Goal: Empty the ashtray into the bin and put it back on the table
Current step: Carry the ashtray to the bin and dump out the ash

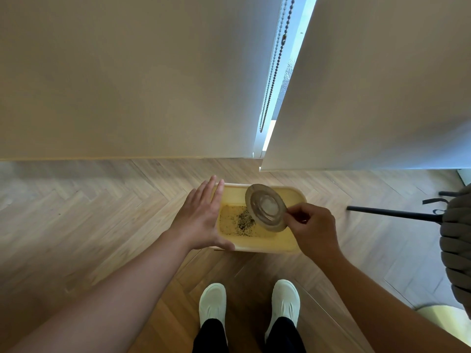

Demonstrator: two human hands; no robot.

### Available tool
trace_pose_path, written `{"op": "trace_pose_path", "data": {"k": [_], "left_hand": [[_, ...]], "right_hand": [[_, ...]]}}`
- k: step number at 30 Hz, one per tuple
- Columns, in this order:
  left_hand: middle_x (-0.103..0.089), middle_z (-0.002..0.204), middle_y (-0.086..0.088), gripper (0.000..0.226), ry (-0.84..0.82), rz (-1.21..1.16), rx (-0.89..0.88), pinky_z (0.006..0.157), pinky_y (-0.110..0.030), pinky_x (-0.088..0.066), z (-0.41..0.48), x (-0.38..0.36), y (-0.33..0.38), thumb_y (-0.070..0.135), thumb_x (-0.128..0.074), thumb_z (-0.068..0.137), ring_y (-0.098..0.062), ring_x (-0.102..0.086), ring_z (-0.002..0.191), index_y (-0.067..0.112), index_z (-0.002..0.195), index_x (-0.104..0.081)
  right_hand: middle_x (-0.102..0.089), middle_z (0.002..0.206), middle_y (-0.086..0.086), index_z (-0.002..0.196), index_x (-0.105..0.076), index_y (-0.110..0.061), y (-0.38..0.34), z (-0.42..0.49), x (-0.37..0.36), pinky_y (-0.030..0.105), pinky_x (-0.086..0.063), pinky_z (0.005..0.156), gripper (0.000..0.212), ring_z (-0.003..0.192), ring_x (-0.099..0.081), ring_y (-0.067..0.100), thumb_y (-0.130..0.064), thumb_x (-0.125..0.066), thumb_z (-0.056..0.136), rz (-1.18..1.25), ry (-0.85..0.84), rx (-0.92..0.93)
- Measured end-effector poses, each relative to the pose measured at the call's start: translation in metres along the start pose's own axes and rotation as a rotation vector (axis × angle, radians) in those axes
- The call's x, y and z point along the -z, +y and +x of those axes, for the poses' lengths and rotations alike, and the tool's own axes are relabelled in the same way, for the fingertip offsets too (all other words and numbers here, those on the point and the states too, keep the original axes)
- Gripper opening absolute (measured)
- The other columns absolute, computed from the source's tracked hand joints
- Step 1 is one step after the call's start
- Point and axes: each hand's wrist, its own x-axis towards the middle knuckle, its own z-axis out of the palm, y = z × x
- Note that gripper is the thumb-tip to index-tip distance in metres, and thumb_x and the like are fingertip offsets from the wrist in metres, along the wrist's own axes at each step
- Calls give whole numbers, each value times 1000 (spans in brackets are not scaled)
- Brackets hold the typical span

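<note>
A round clear glass ashtray [266, 207] is tipped over, its underside facing me, above a yellow rectangular bin [293, 197] on the floor. My right hand [312, 229] pinches the ashtray's rim at its right edge. Dark ash and crumbs [244, 221] lie on the bin's bottom, just below and left of the ashtray. My left hand [201, 216] is flat with fingers spread, resting against the bin's left rim. The table is out of view.
The bin stands on herringbone wood floor [89, 212] close to pale roller blinds [127, 77] with a bead chain [274, 67]. A black chair leg [392, 213] and a grey knitted cushion [457, 240] are at the right. My white shoes [212, 305] stand just behind the bin.
</note>
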Motion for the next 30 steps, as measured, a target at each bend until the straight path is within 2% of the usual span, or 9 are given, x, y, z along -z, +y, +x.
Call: {"op": "trace_pose_path", "data": {"k": [2, 6, 9, 13, 17, 21, 23, 25, 30], "left_hand": [[15, 165, -3, 146, 33, -6, -22, 123, -38, 0, 1, 1, 2, 79, -73, 52, -20, 13, 151, 23, 153, 15], [0, 166, -2, 133, 79, -28, -78, 124, -39, -7, 1, 3, 6, 74, -73, 60, -19, 3, 152, 22, 155, 4], [-8, 165, 0, 126, 100, -61, -127, 123, -37, -10, -2, 3, 8, 70, -74, 64, -17, -3, 152, 22, 156, -2], [-20, 161, 2, 122, 131, -93, -173, 119, -30, -13, -3, 2, 14, 68, -76, 64, -16, -13, 149, 22, 155, -9], [-31, 155, 2, 122, 140, -120, -177, 119, -31, -23, -3, 2, 17, 69, -76, 64, -15, -24, 144, 19, 155, -11], [-40, 148, 2, 120, 140, -161, -157, 115, -35, -34, -3, 2, 19, 66, -77, 64, -16, -33, 137, 17, 156, -16], [-45, 144, 2, 117, 155, -187, -154, 111, -38, -39, -4, 3, 19, 63, -79, 64, -16, -38, 132, 18, 155, -20], [-47, 142, 2, 117, 159, -203, -151, 108, -38, -42, -5, 4, 19, 61, -81, 63, -16, -40, 130, 17, 154, -22], [-46, 144, 4, 121, 119, -245, -136, 110, -37, -40, -6, 6, 18, 61, -84, 58, -14, -39, 132, 18, 154, -23]], "right_hand": [[-72, 72, -10, 82, -72, -27, 0, 3, 3, 21, -55, 63, 12, 65, -68, 9, -16, -76, 78, 134, -22, -155], [-73, 74, -5, 80, -67, -30, -4, 6, 6, 18, -55, 54, 23, 68, -71, 12, -9, -73, 81, 376, -43, -349], [-73, 84, 3, 86, -67, -24, -3, 8, 7, 23, -58, 61, 16, 75, -72, 17, -8, -68, 85, 462, -111, -451], [-74, 85, 11, 92, -70, -10, -1, 9, 7, 30, -59, 66, 8, 78, -72, 23, -5, -64, 88, 582, -203, -512], [-71, 82, 14, 94, -68, -2, -2, 10, 4, 36, -60, 71, 7, 76, -68, 25, -4, -63, 88, 652, -256, -532], [-70, 83, 16, 96, -66, -1, -3, 9, 3, 36, -60, 72, 9, 78, -68, 28, -4, -64, 88, 647, -287, -513], [-72, 89, 17, 102, -64, -6, -4, 9, 1, 38, -60, 74, 15, 80, -71, 30, -5, -65, 88, 600, -291, -489], [-72, 93, 16, 114, -59, -14, -4, 8, 0, 39, -61, 73, 29, 79, -72, 28, -7, -67, 87, 532, -299, -459], [-69, 90, 9, 135, -42, -33, -6, 7, -1, 28, -59, 65, 58, 71, -71, 24, -5, -64, 88, 382, -381, -257]]}}
